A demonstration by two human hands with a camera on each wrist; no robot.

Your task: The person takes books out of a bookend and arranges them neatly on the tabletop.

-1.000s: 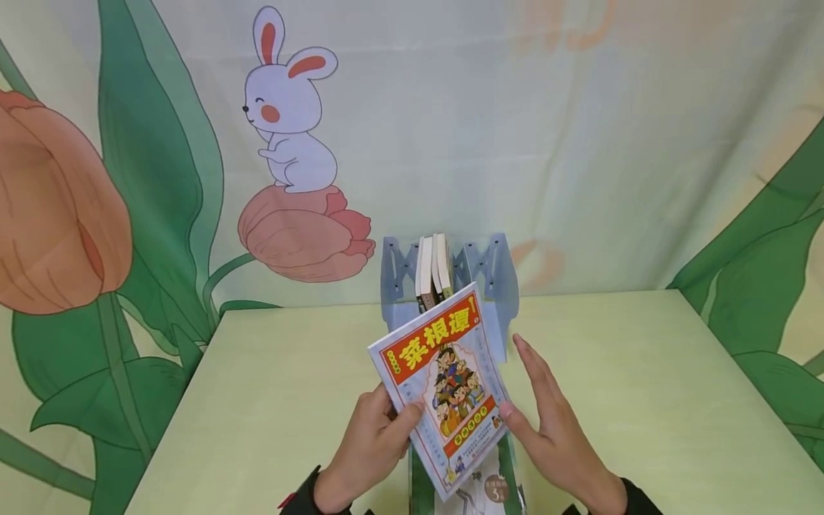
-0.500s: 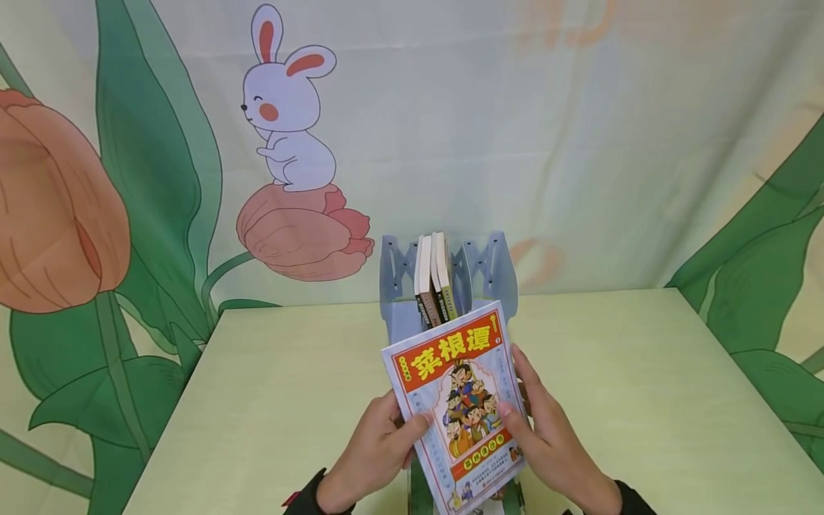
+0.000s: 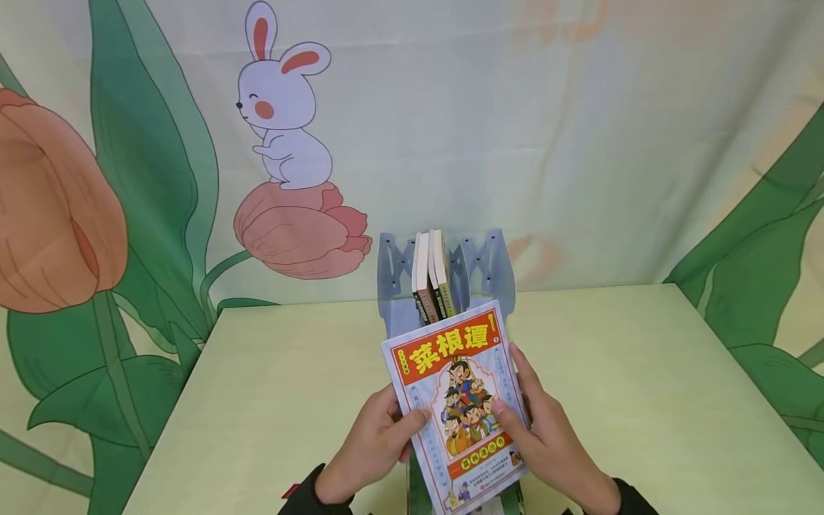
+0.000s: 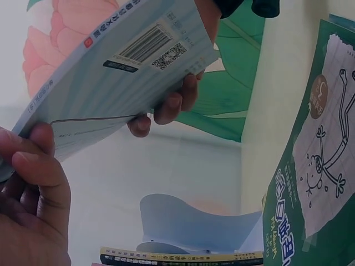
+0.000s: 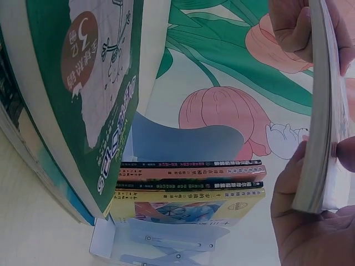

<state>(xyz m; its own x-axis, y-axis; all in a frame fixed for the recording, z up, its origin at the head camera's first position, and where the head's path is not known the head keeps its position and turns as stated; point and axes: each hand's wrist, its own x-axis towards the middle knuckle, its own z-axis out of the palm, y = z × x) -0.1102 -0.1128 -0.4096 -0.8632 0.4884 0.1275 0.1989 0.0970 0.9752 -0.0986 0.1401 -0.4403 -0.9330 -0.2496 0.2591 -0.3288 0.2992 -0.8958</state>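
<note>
A thin paperback book (image 3: 473,429) with a white, red and yellow cartoon cover is held up tilted in front of the person. My left hand (image 3: 376,440) grips its left edge, thumb on the front cover. On the opposite edge my right hand (image 3: 553,436) holds it too, thumb on the front. The left wrist view shows the pale back cover with a barcode (image 4: 147,44), and fingers behind it. Below the held book lies a green book (image 3: 421,493), mostly hidden in the head view; its cover drawing shows in the left wrist view.
At the back of the pale yellow table (image 3: 277,400) stands a blue expandable book rack (image 3: 492,268). Several thin books (image 3: 433,279) stand upright in it. In the right wrist view, more books lie under the green book (image 5: 50,83). A printed curtain (image 3: 438,129) hangs behind.
The held book has shifted slightly right and down and turned straighter. My right hand's fingers, extended beside it before, have closed round its right edge. My left hand keeps its grip.
</note>
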